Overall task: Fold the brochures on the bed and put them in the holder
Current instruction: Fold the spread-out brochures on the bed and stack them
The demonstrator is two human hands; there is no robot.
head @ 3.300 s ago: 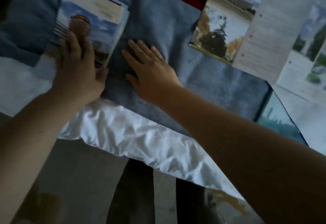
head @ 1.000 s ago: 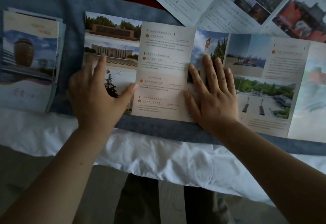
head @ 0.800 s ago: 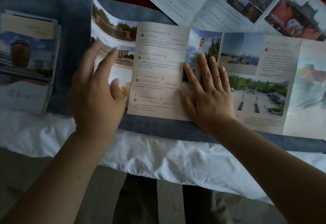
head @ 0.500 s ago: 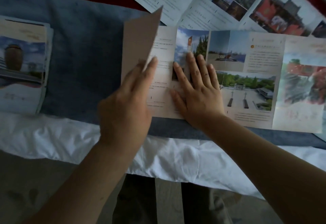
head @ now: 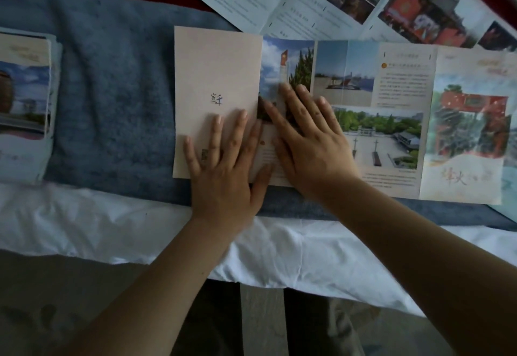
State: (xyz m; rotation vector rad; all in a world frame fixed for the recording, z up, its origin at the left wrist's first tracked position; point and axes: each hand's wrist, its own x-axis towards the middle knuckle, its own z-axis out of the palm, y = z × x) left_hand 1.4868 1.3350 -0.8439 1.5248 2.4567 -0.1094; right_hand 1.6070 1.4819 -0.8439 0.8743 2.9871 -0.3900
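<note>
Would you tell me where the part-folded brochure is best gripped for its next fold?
Probably the brochure by its folded left edge, from the left: the beige panel lies over the next one, that crease is free on the blue blanket, and the left hand rests close by; the right hand pins the middle.

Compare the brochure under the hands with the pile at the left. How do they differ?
The brochure lies mostly spread out, with only its left panel folded over; the pile holds brochures folded small. The brochure is one sheet; the pile is several stacked. The left hand and right hand press the brochure; nothing touches the pile. Both lie on the blue blanket.
</note>
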